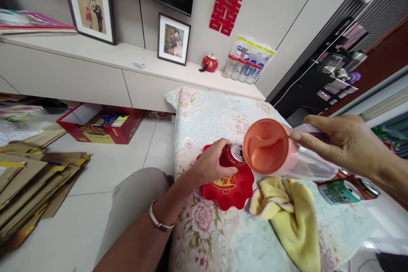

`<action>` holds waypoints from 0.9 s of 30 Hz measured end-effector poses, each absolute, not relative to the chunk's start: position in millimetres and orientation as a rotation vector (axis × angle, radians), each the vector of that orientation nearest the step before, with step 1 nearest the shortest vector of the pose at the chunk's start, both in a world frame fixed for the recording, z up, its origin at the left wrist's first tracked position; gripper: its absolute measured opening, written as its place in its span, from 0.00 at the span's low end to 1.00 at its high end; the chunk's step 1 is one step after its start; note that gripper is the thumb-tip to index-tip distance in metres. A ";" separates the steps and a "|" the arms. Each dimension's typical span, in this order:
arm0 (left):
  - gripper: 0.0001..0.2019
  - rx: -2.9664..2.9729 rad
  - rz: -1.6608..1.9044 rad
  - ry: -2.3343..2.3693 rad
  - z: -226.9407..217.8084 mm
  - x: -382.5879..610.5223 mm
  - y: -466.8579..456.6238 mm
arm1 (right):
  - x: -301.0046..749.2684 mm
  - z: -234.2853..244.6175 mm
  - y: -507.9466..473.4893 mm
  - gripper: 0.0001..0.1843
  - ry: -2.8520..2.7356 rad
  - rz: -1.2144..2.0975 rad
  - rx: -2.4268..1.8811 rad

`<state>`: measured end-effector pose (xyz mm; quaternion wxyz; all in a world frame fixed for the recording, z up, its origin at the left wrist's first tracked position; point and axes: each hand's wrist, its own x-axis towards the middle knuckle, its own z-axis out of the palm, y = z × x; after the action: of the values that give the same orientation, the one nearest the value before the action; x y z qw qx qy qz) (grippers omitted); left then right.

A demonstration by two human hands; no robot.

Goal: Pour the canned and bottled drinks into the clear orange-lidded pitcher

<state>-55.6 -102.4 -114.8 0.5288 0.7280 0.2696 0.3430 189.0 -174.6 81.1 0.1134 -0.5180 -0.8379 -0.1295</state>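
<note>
My left hand [210, 162] is wrapped round a red drink can [235, 158], which stands over a red scalloped tray [230, 196]; its silver top with the opening faces up. A clear plastic pitcher [314, 165] with an orange lid [267, 148] is tipped nearly on its side. Its handle is gripped by my right hand [342, 140]. The lid's edge is close beside the can's top; whether they touch or any liquid flows, I cannot tell. Below the pitcher a yellow cloth [295, 216] lies crumpled on the flowered tablecloth [204, 227].
Behind the pitcher, a green can [339, 191] and red cans [366, 188] stand at the right. A low cabinet [145, 61] along the wall bears framed photos, a red pot [209, 63] and jars [242, 70]. On the floor are a red box [95, 134] and flattened cardboard [35, 191].
</note>
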 end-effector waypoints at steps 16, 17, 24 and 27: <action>0.24 1.744 0.816 0.641 -115.0 -54.5 -102.0 | 189.5 81.8 -174.6 0.29 -2.488 -0.439 -1.493; 0.24 1.745 0.814 0.645 -115.0 -54.5 -101.9 | 189.5 81.8 -174.5 0.29 -2.489 -0.443 -1.487; 0.24 1.739 0.803 0.651 -114.7 -55.1 -102.0 | 188.0 82.2 -173.1 0.30 -2.495 -0.463 -1.471; 0.24 1.732 0.808 0.641 -114.5 -55.5 -102.0 | 186.5 83.3 -173.9 0.30 -2.496 -0.462 -1.473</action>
<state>-55.5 -102.0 -114.5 0.5336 0.7268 0.2688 0.3388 186.5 -173.9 83.3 0.1031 -0.4993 -0.8459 -0.1565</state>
